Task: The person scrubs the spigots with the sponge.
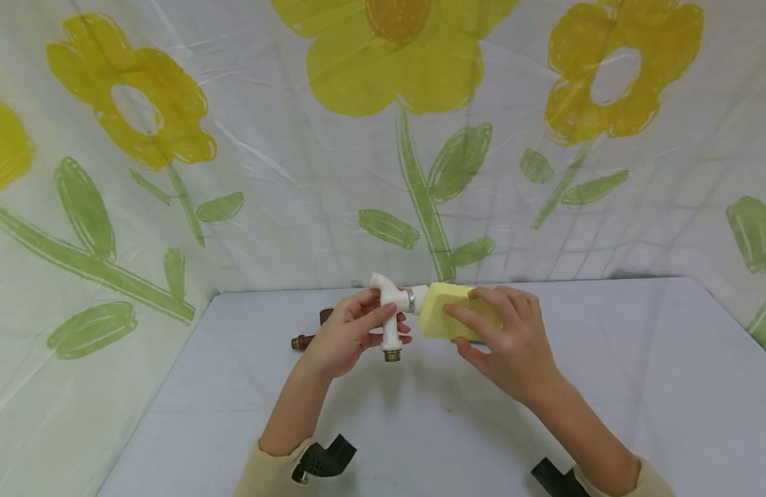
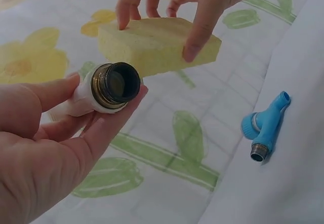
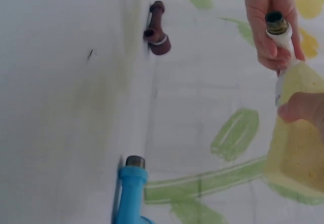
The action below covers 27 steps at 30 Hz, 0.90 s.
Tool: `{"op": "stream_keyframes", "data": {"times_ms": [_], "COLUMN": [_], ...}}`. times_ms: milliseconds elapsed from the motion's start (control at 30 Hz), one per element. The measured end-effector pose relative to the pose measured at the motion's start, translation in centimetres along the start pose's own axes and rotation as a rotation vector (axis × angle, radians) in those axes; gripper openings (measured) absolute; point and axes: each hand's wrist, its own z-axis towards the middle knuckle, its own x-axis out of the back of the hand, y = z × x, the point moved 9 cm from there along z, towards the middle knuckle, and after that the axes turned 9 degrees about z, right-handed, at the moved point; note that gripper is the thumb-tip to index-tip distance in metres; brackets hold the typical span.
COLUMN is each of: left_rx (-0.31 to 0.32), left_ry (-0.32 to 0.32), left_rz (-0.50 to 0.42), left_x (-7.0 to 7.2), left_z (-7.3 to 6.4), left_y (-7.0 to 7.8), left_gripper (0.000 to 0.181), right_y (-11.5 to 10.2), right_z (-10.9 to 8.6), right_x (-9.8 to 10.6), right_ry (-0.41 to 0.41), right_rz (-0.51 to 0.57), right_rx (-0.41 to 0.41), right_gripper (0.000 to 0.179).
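Observation:
Between its thumb and fingers, my left hand (image 1: pixel 339 338) grips a white water tap (image 1: pixel 391 333) above the table. The tap's brass threaded end points down in the head view; in the left wrist view the threaded opening (image 2: pixel 117 84) faces that camera. My right hand (image 1: pixel 519 345) pinches a pale yellow sponge block (image 1: pixel 434 314), thumb on one side and fingertips on the other. One end of the sponge is right at the ribbed white collar (image 1: pixel 421 298) of the tap. In the right wrist view the sponge (image 3: pixel 298 148) covers part of the tap.
A dark brown tap (image 1: pixel 303 342) lies on the white table (image 1: pixel 234 386), partly hidden behind my left hand. A blue tap (image 2: pixel 271 122) also lies there, mostly covered by the sponge in the head view. A flower-printed sheet (image 1: pixel 283 193) hangs behind the table.

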Motion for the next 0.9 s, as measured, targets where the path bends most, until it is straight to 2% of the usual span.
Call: {"op": "stream_keyframes", "data": {"times_ms": [167, 267, 433, 567, 733, 900], "left_rx": [0.019, 0.027, 0.054, 0.100, 0.166, 0.207], "left_ry": [0.029, 0.028, 0.011, 0.042, 0.094, 0.091], "left_rz": [-0.063, -0.122, -0.153, -0.138, -0.229, -0.302], "left_x": [0.3, 0.4, 0.3, 0.6, 1.0, 0.7], "left_z": [0.0, 0.0, -0.1, -0.2, -0.2, -0.1], "left_y": [-0.2, -0.3, -0.6, -1.0, -1.6, -2.2], "left_gripper": [0.039, 0.036, 0.035, 0.039, 0.033, 0.029], "right_y": [-1.3, -1.7, -1.6, -1.7, -1.8, -1.7], "right_z": [-0.2, -0.3, -0.3, -0.3, -0.6, -0.6], "right_x": [-0.4, -0.7, -0.4, -0.5, -1.5, -1.3], "right_ry": [0.040, 0.045, 0.073, 0.054, -0.027, 0.005], "right_rz": [-0.041, -0.068, -0.064, -0.055, -0.048, -0.052], "right_rx": [0.112, 0.159, 0.150, 0.161, 0.174, 0.153], "right_gripper": [0.028, 0.027, 0.025, 0.025, 0.029, 0.027]}}
